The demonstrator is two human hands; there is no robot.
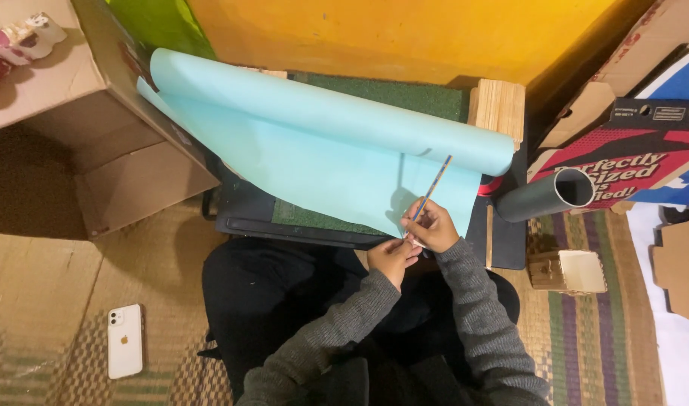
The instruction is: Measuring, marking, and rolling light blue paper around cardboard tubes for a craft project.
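Woven mat (585,353): phone (125,340), (perhaps cardboard) tube (543,195)

white phone (125,340), grey tube (543,195), cardboard boxes (96,128)

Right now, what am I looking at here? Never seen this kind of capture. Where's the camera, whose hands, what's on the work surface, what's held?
There is no machine here: a person works with two bare hands. The single picture comes from a camera worn on that person's head, looking straight down, so the grey-sleeved arms reach up from the bottom edge.

The right hand holds a pencil, its tip at the near edge of a large light blue paper sheet whose far side is curled into a roll. The left hand sits just beside the right, at the paper's edge; whether it grips anything is hidden.

The paper lies on a dark board with a green mat. Around it: a grey tube, a small open box, a cardboard box, and a white phone on the woven floor mat.
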